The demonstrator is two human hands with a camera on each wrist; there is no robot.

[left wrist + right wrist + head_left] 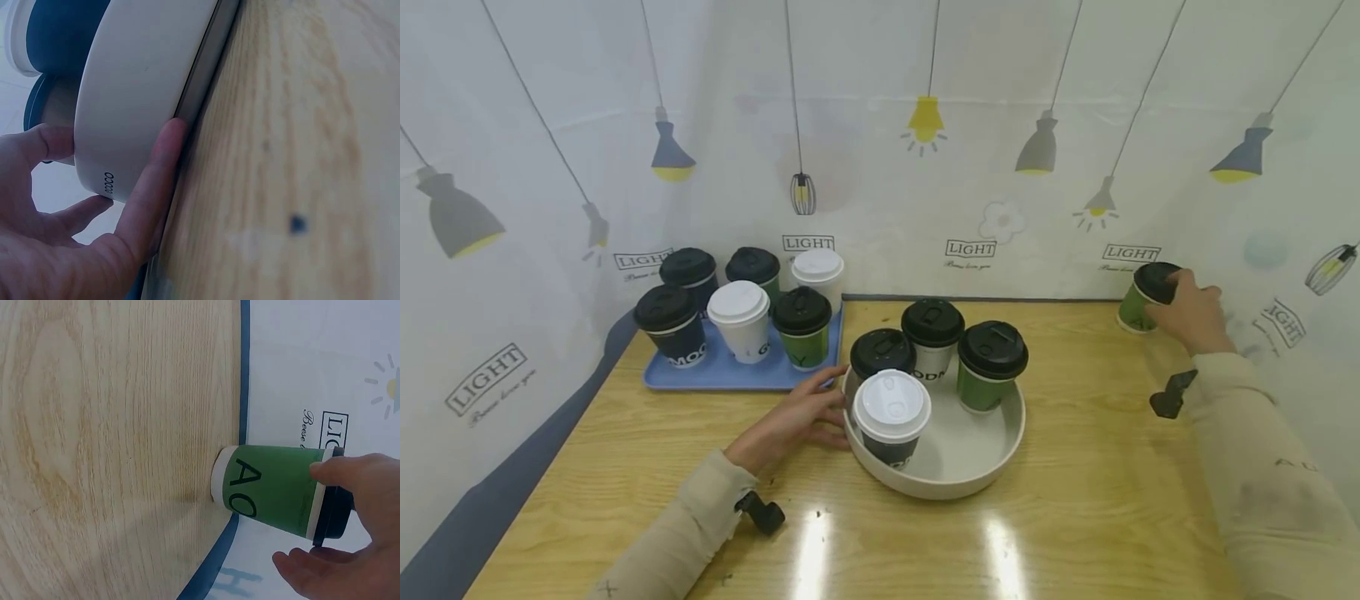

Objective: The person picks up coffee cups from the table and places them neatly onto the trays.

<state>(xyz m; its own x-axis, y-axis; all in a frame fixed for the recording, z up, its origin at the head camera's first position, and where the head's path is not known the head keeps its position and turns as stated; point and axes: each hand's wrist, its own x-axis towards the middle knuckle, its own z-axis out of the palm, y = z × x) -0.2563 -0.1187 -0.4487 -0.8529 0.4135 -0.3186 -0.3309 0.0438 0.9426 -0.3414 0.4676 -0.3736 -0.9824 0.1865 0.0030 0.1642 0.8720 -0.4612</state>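
Note:
My left hand (801, 417) holds the left side of a round cream tray (977, 479), one finger at the rim and the thumb low along the wall in the left wrist view. Inside the tray stand a white-lidded dark cup (891, 412) and several black-lidded ones, among them a green cup (985, 387). Far to the right, my right hand (1195, 312) grips another green paper cup (269, 487) by its black lid. That cup's white base is at the tabletop, close to the back edge. Part of the lid is hidden by the fingers.
A blue rectangular tray (737, 381) at the back left bears several lidded cups, such as a white cup (741, 325). It stands just beyond my left hand. A printed curtain (880, 183) rises behind the wooden table (1075, 500).

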